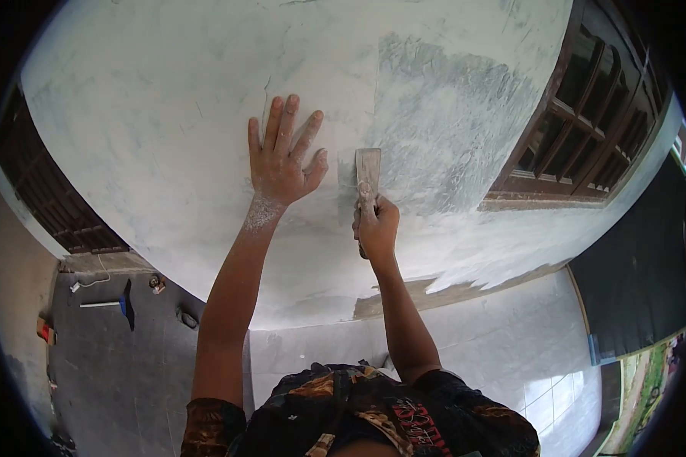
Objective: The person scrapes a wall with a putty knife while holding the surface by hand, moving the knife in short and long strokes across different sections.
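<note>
My left hand (283, 164) lies flat against the white wall (198, 137), fingers spread, with pale dust on the wrist and fingers. To its right, my right hand (376, 225) is wrapped round the handle of a scraper (368, 167). The scraper's blade points up and rests at the wall, beside a narrow grey strip. Above and right of the blade, a rough grey patch (450, 122) shows on the wall. A thin crack runs up from near my left fingers.
Wooden windows stand at the right (579, 114) and left (49, 183). On the dark floor (114, 373) at lower left lie a blue-and-white brush (122, 305), a cable (91, 283) and a shoe (186, 317). A dark sheet (633, 259) hangs at the right.
</note>
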Demonstrator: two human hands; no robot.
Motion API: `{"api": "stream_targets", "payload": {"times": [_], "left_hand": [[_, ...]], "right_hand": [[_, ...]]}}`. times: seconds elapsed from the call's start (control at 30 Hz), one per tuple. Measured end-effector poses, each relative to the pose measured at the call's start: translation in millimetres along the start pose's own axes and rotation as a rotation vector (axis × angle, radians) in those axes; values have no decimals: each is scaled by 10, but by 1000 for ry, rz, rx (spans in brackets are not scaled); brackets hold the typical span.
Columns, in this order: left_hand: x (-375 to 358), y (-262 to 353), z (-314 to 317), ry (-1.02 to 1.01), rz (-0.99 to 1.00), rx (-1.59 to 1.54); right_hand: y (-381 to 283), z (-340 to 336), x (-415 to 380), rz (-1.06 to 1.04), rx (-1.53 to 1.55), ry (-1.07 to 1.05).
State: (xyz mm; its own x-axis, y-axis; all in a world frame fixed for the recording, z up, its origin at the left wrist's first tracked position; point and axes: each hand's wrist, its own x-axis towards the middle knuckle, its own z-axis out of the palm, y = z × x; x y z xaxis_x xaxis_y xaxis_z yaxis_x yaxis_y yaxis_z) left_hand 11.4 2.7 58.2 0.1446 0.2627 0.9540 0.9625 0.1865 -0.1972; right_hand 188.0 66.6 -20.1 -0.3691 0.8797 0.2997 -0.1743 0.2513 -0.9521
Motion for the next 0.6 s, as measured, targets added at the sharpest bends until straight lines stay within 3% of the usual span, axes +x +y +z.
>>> {"api": "stream_targets", "payload": {"times": [0.13,0.2,0.3,0.6], "left_hand": [[28,-29,-46,-22,12,-35],[118,-81,-101,-42,22,-38],[311,-150,-214,-70,33,-28],[340,-237,-172,-28,68,-15]], "right_hand": [[130,2,-226,25,-8,27],[100,11,-303,148,18,53],[-43,46,-115,-20,38,66],[116,37,-215,88,31,87]]}}
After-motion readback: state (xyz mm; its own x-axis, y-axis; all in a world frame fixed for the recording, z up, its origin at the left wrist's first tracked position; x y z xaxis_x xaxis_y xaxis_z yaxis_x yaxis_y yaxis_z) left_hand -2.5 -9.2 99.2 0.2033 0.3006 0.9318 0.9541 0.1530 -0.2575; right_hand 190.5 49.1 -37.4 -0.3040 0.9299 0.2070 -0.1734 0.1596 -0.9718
